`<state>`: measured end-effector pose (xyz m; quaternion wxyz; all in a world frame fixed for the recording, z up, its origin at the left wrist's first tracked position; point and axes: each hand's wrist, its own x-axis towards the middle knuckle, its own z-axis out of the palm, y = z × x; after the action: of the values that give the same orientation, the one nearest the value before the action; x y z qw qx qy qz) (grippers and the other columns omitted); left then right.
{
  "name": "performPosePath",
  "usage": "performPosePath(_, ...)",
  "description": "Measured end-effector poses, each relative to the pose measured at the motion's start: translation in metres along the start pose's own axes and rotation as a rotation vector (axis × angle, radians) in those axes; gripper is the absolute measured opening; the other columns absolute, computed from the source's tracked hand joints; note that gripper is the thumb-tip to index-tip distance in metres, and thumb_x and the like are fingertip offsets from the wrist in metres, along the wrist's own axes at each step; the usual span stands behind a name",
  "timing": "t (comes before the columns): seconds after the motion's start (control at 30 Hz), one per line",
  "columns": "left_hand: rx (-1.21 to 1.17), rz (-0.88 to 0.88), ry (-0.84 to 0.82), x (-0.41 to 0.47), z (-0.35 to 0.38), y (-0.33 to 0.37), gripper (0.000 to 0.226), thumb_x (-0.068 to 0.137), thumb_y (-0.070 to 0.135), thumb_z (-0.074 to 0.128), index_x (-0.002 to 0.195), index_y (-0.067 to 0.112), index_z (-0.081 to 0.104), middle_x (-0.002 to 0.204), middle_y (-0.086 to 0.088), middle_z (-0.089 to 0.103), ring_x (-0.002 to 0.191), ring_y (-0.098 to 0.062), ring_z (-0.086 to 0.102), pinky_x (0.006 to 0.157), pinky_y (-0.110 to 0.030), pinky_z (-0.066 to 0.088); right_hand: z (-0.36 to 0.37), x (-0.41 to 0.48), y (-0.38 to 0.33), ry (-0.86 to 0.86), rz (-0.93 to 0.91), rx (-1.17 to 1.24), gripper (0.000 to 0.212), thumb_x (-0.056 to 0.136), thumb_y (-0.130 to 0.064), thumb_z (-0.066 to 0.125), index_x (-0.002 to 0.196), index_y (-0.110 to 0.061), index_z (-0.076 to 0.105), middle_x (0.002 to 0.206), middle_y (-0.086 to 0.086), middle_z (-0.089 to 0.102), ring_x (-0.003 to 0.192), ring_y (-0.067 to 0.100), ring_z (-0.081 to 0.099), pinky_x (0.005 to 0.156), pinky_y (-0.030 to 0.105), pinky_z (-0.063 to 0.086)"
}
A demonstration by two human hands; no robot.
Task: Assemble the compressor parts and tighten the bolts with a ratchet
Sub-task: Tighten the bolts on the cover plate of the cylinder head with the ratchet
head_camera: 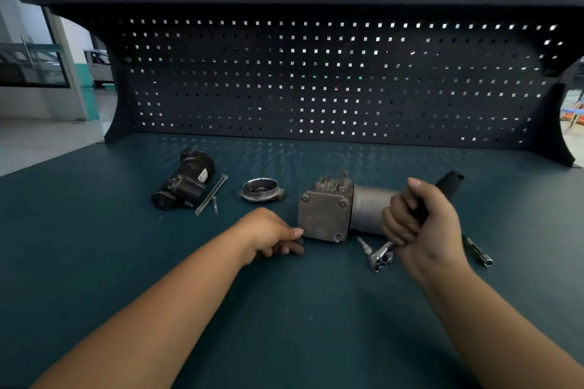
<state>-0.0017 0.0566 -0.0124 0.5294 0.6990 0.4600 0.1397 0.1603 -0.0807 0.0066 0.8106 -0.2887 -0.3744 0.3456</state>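
The grey metal compressor body (328, 215), a square end plate joined to a round cylinder, lay on its side near the middle of the dark teal table (284, 319), with the plate facing the person. Bolt heads showed at three of the plate's corners. The left hand (271, 235) rested on the table just left of the plate, its fingers curled under and its thumb tip at the plate's lower left corner; whether it pinched anything could not be told. The right hand (420, 224) was wrapped around the black handle of a chrome-headed ratchet (384, 257), held in front of the cylinder with the head low near the table and the handle end pointing up and away. A short chrome piece (363, 245) lay just left of the ratchet head. To the right of that hand lay a slim chrome socket bar (478, 251). Left of the compressor body sat a round grey metal end cap (260, 189), then two long thin bolts (211, 194) side by side with a short bolt (215, 205) beside them, and a black cylindrical motor housing (186, 181). A black perforated pegboard (316, 79) stood along the table's far edge.
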Motion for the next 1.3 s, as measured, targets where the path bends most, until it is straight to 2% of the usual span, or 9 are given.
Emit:
performPosePath(0.13,-0.288,-0.237,-0.26,0.006,-0.007,0.006,0.019,0.094,0.013,0.051,0.079,0.003,0.058,0.06,-0.004,0.069,0.035,0.001,0.048,0.027,-0.007,0.016,0.035,-0.003,0.02,-0.025,0.101,0.097,0.027,0.074,-0.021,0.049,0.053,-0.015,0.033,0.033,-0.005,0.022,0.027,0.007,0.015,0.033,0.01,0.018)
performPosePath(0.23,-0.343,-0.309,-0.37,0.012,-0.012,0.007,0.023,0.094,0.012,0.048,0.075,0.003,0.058,0.055,-0.005,0.063,0.035,-0.001,0.048,0.026,-0.008,0.023,0.058,0.005,0.036,0.052,0.117,0.131,0.032,0.084,-0.013,0.044,0.056,-0.014,0.029,0.034,-0.005,0.021,0.028,0.008,0.014,0.033,0.012,0.015)
performPosePath(0.3,-0.37,-0.313,-0.412,0.014,-0.013,0.007,0.026,0.094,0.011,0.047,0.072,0.007,0.059,0.054,-0.005,0.064,0.038,-0.004,0.054,0.033,-0.008,0.035,0.067,0.01,0.045,0.13,0.098,0.109,0.034,0.088,-0.011,0.041,0.058,-0.015,0.027,0.035,-0.004,0.02,0.028,0.009,0.014,0.033,0.013,0.014)
performPosePath(0.37,-0.362,-0.264,-0.394,0.016,-0.012,0.006,0.023,0.093,0.01,0.05,0.073,0.007,0.061,0.056,-0.005,0.068,0.046,-0.008,0.064,0.043,-0.011,0.047,0.071,0.012,0.053,0.199,0.063,0.067,0.035,0.088,-0.009,0.042,0.058,-0.015,0.026,0.036,-0.003,0.021,0.028,0.009,0.014,0.034,0.013,0.014)
performPosePath(0.47,-0.352,-0.212,-0.372,0.017,-0.012,0.004,0.022,0.092,0.01,0.052,0.074,0.004,0.062,0.056,-0.006,0.068,0.048,-0.01,0.066,0.048,-0.016,0.053,0.07,0.011,0.059,0.273,0.032,0.046,0.036,0.088,-0.008,0.042,0.057,-0.015,0.026,0.036,-0.003,0.02,0.028,0.01,0.013,0.035,0.013,0.013)
performPosePath(0.87,-0.356,-0.173,-0.356,0.013,-0.01,0.003,0.02,0.093,0.008,0.051,0.076,0.003,0.06,0.054,-0.007,0.067,0.045,-0.01,0.064,0.048,-0.018,0.053,0.074,0.005,0.066,0.316,-0.004,0.011,0.04,0.087,-0.01,0.044,0.051,-0.018,0.028,0.037,-0.004,0.02,0.029,0.011,0.015,0.037,0.012,0.016)
performPosePath(1.03,-0.332,-0.165,-0.351,0.013,-0.009,0.002,0.018,0.092,0.01,0.051,0.079,0.004,0.061,0.056,-0.005,0.068,0.047,-0.009,0.065,0.049,-0.017,0.053,0.082,0.001,0.068,0.289,-0.073,-0.017,0.03,0.072,-0.016,0.051,0.053,-0.017,0.027,0.039,-0.003,0.021,0.033,0.01,0.015,0.039,0.014,0.018)
performPosePath(1.17,-0.338,-0.147,-0.328,0.01,-0.008,0.003,0.021,0.092,0.008,0.05,0.074,0.005,0.06,0.051,-0.004,0.065,0.043,-0.009,0.063,0.047,-0.018,0.052,0.089,-0.002,0.072,0.283,-0.085,-0.155,0.038,0.087,-0.009,0.051,0.056,-0.018,0.03,0.04,-0.007,0.026,0.033,0.007,0.021,0.036,0.015,0.022)
performPosePath(1.3,-0.33,-0.145,-0.328,0.009,-0.008,0.003,0.021,0.093,0.007,0.049,0.075,0.006,0.06,0.053,-0.004,0.066,0.045,-0.01,0.064,0.049,-0.019,0.053,0.095,0.003,0.071,0.394,-0.066,-0.173,0.039,0.089,-0.012,0.052,0.056,-0.018,0.031,0.04,-0.008,0.028,0.032,0.006,0.024,0.035,0.015,0.023)
